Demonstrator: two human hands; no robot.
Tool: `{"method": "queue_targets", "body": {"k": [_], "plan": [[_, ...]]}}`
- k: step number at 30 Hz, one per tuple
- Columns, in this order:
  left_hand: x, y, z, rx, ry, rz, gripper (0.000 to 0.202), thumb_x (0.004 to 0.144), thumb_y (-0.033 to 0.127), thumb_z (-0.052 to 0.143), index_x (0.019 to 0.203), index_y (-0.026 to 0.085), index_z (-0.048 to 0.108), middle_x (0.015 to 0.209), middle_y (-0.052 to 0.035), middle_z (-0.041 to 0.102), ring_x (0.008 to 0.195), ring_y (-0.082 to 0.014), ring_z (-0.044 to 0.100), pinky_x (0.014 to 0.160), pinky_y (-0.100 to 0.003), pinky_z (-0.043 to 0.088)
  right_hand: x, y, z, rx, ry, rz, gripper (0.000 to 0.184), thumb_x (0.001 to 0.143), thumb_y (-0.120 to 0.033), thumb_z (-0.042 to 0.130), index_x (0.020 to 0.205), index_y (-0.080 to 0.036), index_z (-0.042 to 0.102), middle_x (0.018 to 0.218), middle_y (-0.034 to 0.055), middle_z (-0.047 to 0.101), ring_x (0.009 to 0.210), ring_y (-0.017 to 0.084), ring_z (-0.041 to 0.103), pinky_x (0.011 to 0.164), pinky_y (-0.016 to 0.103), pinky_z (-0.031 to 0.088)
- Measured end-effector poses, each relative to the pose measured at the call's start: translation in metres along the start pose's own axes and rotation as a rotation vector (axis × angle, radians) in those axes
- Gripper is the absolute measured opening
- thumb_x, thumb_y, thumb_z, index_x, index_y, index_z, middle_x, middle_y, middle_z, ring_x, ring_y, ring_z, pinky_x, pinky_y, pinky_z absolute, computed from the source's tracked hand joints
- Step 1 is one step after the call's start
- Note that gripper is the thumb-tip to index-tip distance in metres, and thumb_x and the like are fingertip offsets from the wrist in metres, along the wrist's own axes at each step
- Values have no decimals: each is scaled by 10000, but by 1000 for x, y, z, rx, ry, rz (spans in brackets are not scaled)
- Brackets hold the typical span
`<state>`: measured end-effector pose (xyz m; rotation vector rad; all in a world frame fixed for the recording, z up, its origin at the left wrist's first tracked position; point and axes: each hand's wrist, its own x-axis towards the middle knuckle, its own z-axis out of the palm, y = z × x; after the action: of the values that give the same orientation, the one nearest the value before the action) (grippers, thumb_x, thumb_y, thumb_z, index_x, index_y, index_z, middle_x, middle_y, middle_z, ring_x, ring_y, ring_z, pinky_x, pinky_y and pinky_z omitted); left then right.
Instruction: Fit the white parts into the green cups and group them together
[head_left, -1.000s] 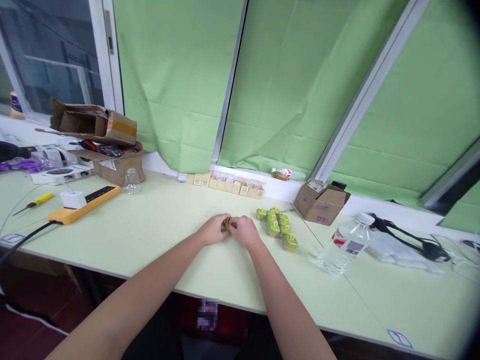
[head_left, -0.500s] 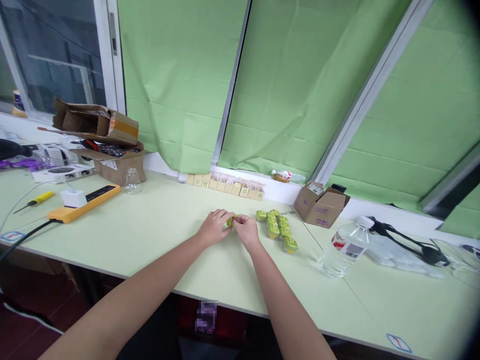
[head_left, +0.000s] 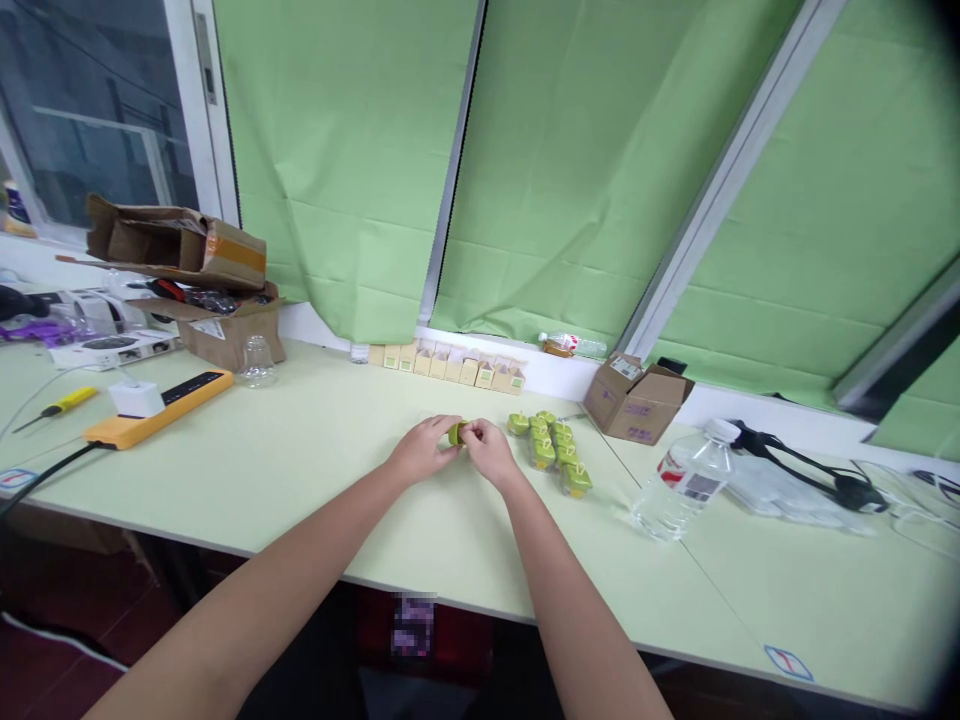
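Both hands meet over the middle of the pale green table [head_left: 315,470]. My left hand [head_left: 424,450] and my right hand [head_left: 487,452] are closed together on one small green part [head_left: 456,433], fingertips pinching it from each side just above the tabletop. Right of my right hand lie several more small green parts [head_left: 553,450] in two short rows. A line of small beige boxes [head_left: 450,365] stands along the wall behind my hands.
An open cardboard box [head_left: 636,400] sits at the back right, a clear water bottle [head_left: 684,482] lies right of the green parts, black cables [head_left: 810,470] further right. At left are an orange power strip [head_left: 161,405], a yellow screwdriver [head_left: 56,408] and stacked cardboard boxes [head_left: 187,290].
My hands stay joined on the small green part and have shifted it slightly within the fingers. The view has drifted a little. Nothing else on the table has moved.
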<state>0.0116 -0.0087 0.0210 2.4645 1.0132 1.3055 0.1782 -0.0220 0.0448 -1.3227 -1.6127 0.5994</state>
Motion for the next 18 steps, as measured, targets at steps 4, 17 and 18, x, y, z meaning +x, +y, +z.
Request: {"method": "queue_targets", "body": {"k": [4, 17, 18], "plan": [[-2, -6, -3, -79, 25, -108, 411, 789, 237, 626, 1198, 243, 575, 1115, -53, 670, 948, -196, 631, 827, -330, 520, 3, 2, -25, -133, 123, -35, 188, 812, -335, 493, 827, -182, 601, 803, 29, 650, 747, 166, 576, 688, 269, 414], [-9, -6, -16, -134, -222, -198, 345, 710, 297, 657, 1041, 226, 585, 945, -41, 657, 816, -190, 613, 712, -312, 482, -6, 21, -47, -581, -234, 81, 55, 700, -218, 653, 747, -199, 630, 785, 37, 685, 710, 169, 596, 611, 257, 381], [-9, -7, -18, -106, -242, -192, 333, 704, 304, 660, 1021, 225, 591, 927, -41, 656, 814, -197, 612, 708, -317, 479, -5, 21, -48, -546, -230, 94, 85, 700, -215, 654, 781, -199, 634, 803, 34, 691, 716, 165, 604, 615, 252, 390]]}}
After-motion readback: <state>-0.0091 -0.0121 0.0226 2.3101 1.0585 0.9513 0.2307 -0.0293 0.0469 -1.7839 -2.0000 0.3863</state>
